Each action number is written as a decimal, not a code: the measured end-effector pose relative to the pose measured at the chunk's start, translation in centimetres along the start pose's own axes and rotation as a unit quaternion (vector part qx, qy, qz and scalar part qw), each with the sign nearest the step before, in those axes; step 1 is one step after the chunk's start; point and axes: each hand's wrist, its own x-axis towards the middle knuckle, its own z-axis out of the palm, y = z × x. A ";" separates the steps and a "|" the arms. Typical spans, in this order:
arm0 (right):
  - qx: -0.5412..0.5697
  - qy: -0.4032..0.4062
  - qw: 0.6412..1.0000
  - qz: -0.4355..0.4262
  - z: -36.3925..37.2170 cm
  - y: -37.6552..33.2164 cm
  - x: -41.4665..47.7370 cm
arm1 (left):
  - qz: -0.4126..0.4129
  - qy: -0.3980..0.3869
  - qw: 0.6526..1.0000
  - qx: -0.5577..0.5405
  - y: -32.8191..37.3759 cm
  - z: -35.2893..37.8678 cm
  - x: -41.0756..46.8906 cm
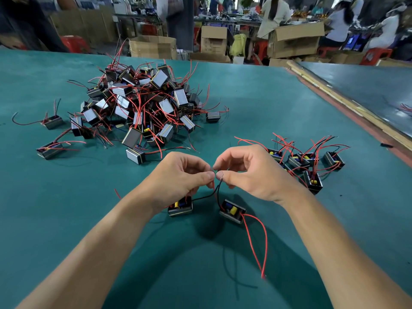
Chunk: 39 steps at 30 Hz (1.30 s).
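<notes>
**A:** How many modules are on the desk?

**B:** At far left there's a heap of black-cased circuit modules with red and black leads, too tangled to count. At least four strays lie loose round its edges. Two more sit near, under the hands. At right is a cluster of about six, open side up, though I cannot tell the exact number.

**A:** And the hands?

**B:** The left hand has its fingers curled, with thumb and forefinger pinched tight. The right hand mirrors it, its fingers closed in a pinch, and the two sets of fingertips touch. Between them they hold the ends of the black leads.

**A:** Where do those run?

**B:** One goes down to the left module, just below the left wrist. The other goes to the right module, just beside it. Both modules rest on the desk, a little apart. The right module's red leads trail nearward.
</notes>
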 end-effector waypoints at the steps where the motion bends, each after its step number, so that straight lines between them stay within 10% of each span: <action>1: -0.003 0.003 1.000 -0.002 0.0 0.0 0.0 | 0.000 0.001 1.000 -0.002 0.0 0.0 0.0; 16: 0.028 -0.001 0.991 0.132 0.6 -0.2 0.2 | 0.093 0.058 0.977 0.185 -0.4 0.9 -0.1; 39: -0.026 0.022 0.999 0.027 0.5 -0.4 0.1 | -0.008 0.037 0.999 -0.007 0.0 0.5 0.2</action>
